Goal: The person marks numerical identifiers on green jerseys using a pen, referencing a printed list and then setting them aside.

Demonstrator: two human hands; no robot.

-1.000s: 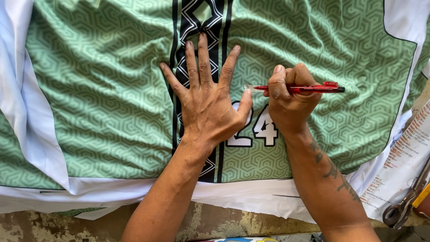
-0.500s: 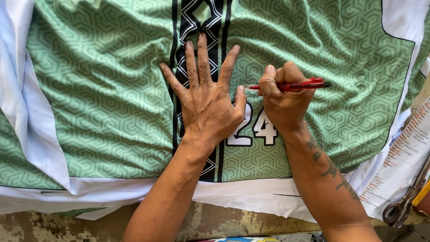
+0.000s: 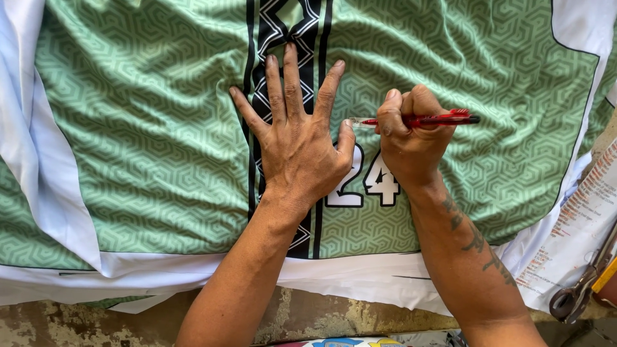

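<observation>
fabric (image 3: 160,148): green patterned panel with white border, spread flat and filling most of the view; black-and-white stripe (image 3: 283,38) runs 12 to 6 down the middle
left hand (image 3: 299,144): fully open, fingers fanned toward 12, palm pressed flat on the stripe; grips nothing, just pins the fabric
right hand (image 3: 408,138): fist closed around a red pen (image 3: 427,119), at 3 of left hand, just beside it
pen: lies horizontal, clear tip points to 9, tip near the left thumb and on or just above the fabric; contact can't be confirmed
progress: no pen line visible on the fabric; marking looks barely begun, my read only
numerals (image 3: 379,183): white printed digits, partly under both hands
scissors (image 3: 581,289): at 4, well apart, on printed paper (image 3: 578,218)
bench (image 3: 308,318): worn edge at 6
</observation>
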